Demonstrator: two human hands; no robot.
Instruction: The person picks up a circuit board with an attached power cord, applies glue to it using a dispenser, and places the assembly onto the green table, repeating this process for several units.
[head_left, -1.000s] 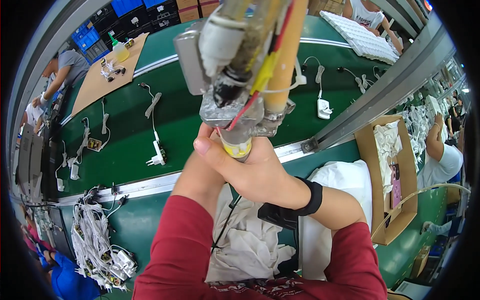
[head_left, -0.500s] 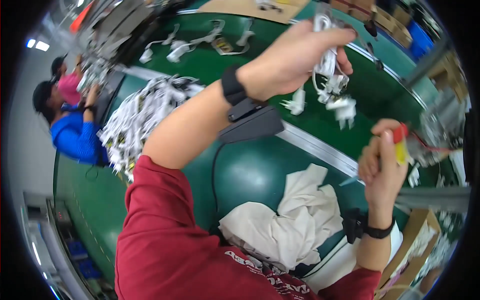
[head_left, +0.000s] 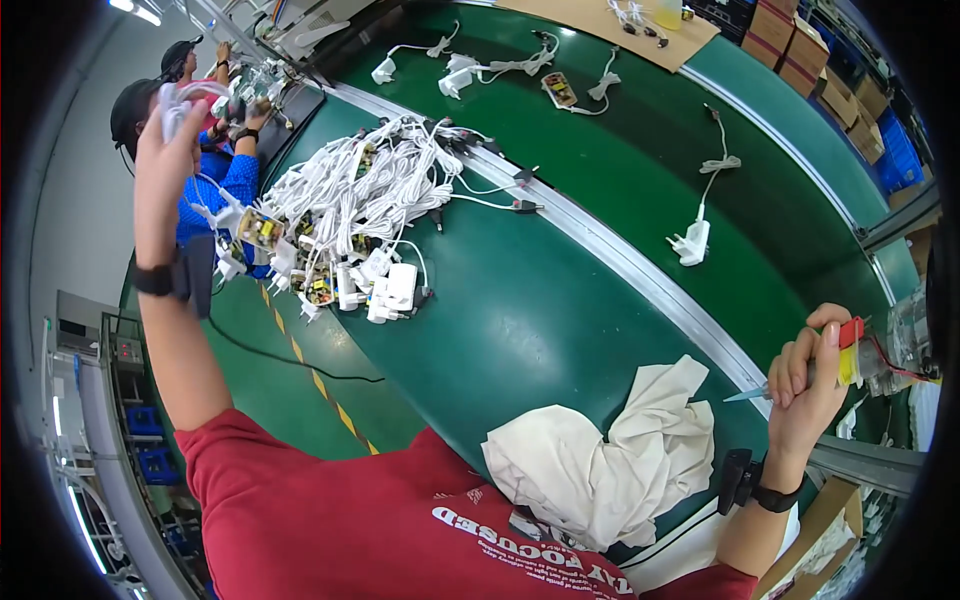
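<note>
My left hand point(head_left: 165, 165), raised at the left beside the pile, is closed around a looped white cable point(head_left: 183, 105). White plug adapters point(head_left: 228, 215) are below it; I cannot tell which hang from that cable. The heap of white-corded adapters point(head_left: 350, 190) lies on the green worktop, some with bare circuit boards point(head_left: 318, 288). At the right, my right hand point(head_left: 808, 385) grips a hand tool with a pale blue pointed tip point(head_left: 745, 396) and a red and yellow end point(head_left: 850, 348). The tip points left, over the metal rail.
Beyond the metal rail point(head_left: 640, 285), a green conveyor belt point(head_left: 580, 150) carries several spaced corded adapters point(head_left: 690, 242). A crumpled off-white cloth point(head_left: 610, 450) lies near me on the worktop. Two people point(head_left: 225, 180) work at the far left. A cardboard box point(head_left: 825, 540) stands at lower right.
My left hand has swung from above the belt far left to the pile, carrying the white-corded adapters. My right hand keeps its tool and has shifted slightly. The view has turned.
</note>
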